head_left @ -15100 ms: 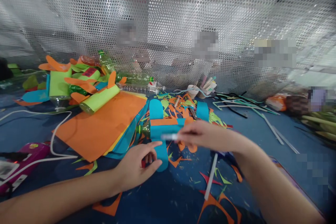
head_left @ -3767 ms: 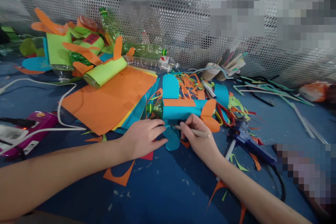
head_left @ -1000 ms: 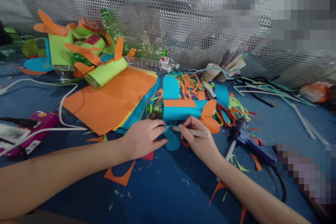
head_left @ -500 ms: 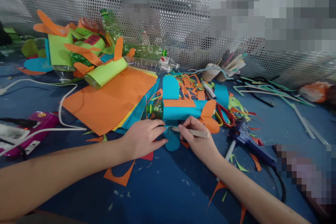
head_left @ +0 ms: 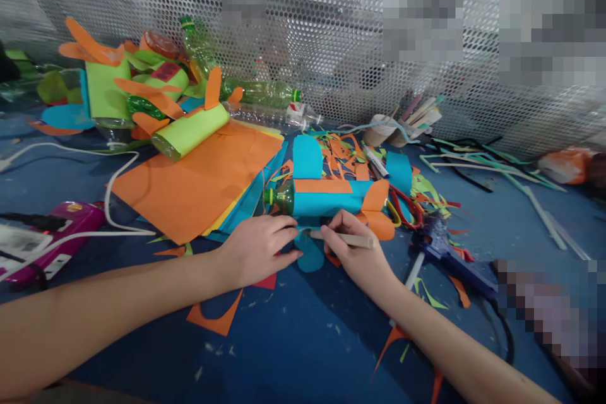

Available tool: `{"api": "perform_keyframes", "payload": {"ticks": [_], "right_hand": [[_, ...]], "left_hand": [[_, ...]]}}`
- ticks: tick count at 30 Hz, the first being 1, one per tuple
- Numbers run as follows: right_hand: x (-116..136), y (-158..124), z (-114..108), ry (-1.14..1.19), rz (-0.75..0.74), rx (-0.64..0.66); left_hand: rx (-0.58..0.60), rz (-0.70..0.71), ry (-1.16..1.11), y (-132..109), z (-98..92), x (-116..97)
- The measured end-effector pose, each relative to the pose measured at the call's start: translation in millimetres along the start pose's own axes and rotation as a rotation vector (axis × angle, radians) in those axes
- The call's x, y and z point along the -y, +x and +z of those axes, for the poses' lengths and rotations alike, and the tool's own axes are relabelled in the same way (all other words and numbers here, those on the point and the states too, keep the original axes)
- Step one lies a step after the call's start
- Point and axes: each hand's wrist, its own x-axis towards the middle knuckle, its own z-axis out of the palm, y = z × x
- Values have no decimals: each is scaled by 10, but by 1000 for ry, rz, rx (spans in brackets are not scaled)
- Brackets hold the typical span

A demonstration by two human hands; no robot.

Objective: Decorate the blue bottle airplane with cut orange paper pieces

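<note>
In my right hand (head_left: 353,246) is a slim pale pen (head_left: 348,239), gripped between thumb and fingers. Its tip rests at a small blue paper piece (head_left: 310,255) with a rounded lower end. My left hand (head_left: 262,249) lies with fingers stretched out, their tips touching the left edge of that piece. Just beyond both hands a plastic bottle (head_left: 326,199) lies on its side, cap to the left, wrapped in blue paper with an orange strip. Orange paper fins (head_left: 377,222) stick out at its right end.
Orange, yellow and blue sheets (head_left: 189,186) lie left, with a green-wrapped bottle (head_left: 194,131) on top. A glue gun (head_left: 454,259) and red-handled scissors (head_left: 409,208) lie right. Paper scraps (head_left: 341,151) cover the back. A magenta power strip (head_left: 71,233) with white cables sits at far left.
The pen tip has shifted very slightly on the blue paper. My left hand stays in place, and the camera view has moved a little.
</note>
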Motion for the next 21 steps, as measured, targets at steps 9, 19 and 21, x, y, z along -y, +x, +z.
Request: {"api": "perform_keyframes", "payload": {"ticks": [9,19,21], "right_hand": [[7,-3,-9,16,-18,13],[-9,-5,-15,-7,-16,3],[-8,-5,-16,-7,-20,1]], "left_hand": [[-6,3,-5,4,4,11],[-10,4,-7,-1,-4,-2],[-14,6,-6,2,-2,-2]]}}
